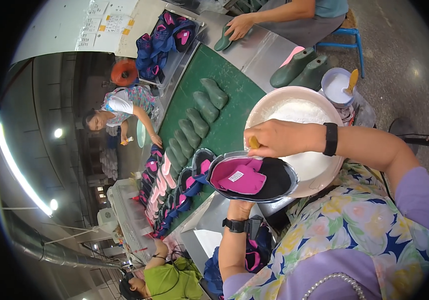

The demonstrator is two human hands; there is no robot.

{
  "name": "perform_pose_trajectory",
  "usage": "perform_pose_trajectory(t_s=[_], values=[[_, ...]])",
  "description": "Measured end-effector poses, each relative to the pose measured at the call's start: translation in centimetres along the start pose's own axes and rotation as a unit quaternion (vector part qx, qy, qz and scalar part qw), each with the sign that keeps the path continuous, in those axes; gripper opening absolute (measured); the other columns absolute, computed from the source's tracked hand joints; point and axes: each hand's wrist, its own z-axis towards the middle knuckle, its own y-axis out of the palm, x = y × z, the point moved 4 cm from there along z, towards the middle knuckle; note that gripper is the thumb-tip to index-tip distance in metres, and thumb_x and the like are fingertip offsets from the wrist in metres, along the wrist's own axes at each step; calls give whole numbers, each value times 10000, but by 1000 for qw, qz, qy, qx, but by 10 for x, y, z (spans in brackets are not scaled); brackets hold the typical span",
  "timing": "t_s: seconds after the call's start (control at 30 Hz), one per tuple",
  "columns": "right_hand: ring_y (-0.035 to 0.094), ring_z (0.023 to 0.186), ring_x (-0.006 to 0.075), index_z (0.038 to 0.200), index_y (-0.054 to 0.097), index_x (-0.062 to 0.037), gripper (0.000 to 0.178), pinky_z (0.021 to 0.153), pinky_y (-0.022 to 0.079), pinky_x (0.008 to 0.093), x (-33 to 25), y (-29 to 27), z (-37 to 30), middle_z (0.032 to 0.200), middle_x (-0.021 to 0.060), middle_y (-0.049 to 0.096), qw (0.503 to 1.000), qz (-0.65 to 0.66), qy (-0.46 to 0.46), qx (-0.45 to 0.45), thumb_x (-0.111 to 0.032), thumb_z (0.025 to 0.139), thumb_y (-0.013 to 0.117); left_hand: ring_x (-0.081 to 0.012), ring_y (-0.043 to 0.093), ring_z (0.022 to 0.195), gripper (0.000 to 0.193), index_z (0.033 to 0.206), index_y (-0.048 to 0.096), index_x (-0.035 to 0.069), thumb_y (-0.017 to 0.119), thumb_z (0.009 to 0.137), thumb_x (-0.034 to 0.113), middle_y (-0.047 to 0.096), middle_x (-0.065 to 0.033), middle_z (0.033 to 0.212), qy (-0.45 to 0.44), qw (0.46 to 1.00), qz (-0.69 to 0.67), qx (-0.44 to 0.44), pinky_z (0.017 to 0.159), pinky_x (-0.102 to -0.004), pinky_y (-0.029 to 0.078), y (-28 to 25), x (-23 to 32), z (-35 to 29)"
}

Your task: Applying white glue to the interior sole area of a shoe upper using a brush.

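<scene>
My left hand [239,208] holds a shoe upper [279,187] from below. Most of its fingers are hidden beneath the upper, which is dark with a pink lining and a small white label inside. Over the upper's edge, my right hand [277,138] is closed round the short yellow handle of a brush [254,143]. The bristle end reaches down to the upper's rim, largely covered by the fingers. A wide pale pink basin [255,111] with white contents stands behind and under my right hand and wrist.
A green belt [234,85] carries several green shoe lasts [206,107], pink pieces and navy uppers. Beyond the basin are two lasts [294,67] and a tub [338,100] with another brush. A crate [167,45] holds uppers. Co-workers sit or stand around the belt.
</scene>
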Motion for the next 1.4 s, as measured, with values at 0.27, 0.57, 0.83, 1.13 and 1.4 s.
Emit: perform_pose_trajectory(t_s=[0.27, 0.57, 0.83, 1.13, 1.4], values=[[680, 798, 376, 988, 608, 4, 265, 700, 503, 461, 39, -12, -26, 805, 189, 677, 988, -58, 134, -41, -234, 901, 686, -227, 598, 1185, 469, 1376, 513, 92, 604, 917, 56, 567, -108, 1337, 3, 1000, 2, 6, 967, -348, 515, -92, -38, 2], [669, 831, 386, 1017, 590, -14, 239, 742, 507, 467, 10, -29, -20, 858, 191, 673, 993, -79, 86, -17, -185, 886, 693, -228, 603, 1178, 471, 1375, 512, 99, 605, 916, 51, 573, -105, 1328, 11, 1000, 9, -13, 959, -349, 520, -117, -59, 5], [657, 765, 360, 970, 566, -36, 242, 691, 487, 430, -8, -21, 1, 780, 162, 646, 998, 53, -24, 23, -230, 897, 689, -230, 607, 1171, 473, 1375, 511, 105, 605, 915, 48, 579, -103, 1319, 24, 998, -11, -52, 953, -350, 524, -73, -65, 27], [679, 772, 258, 991, 610, -45, 196, 718, 518, 362, -28, -14, -36, 841, 133, 663, 983, 143, 33, 112, -199, 912, 702, -232, 612, 1164, 475, 1374, 510, 112, 606, 914, 44, 585, -100, 1309, -5, 998, 3, -62, 946, -351, 529, -66, -79, 35], [667, 852, 329, 977, 581, -54, 184, 755, 522, 395, -27, 14, -39, 902, 124, 657, 988, 144, -40, 36, -180, 916, 701, -233, 616, 1158, 477, 1373, 509, 118, 606, 913, 40, 590, -98, 1301, -5, 997, 5, -71, 939, -351, 533, -65, -92, 28]])
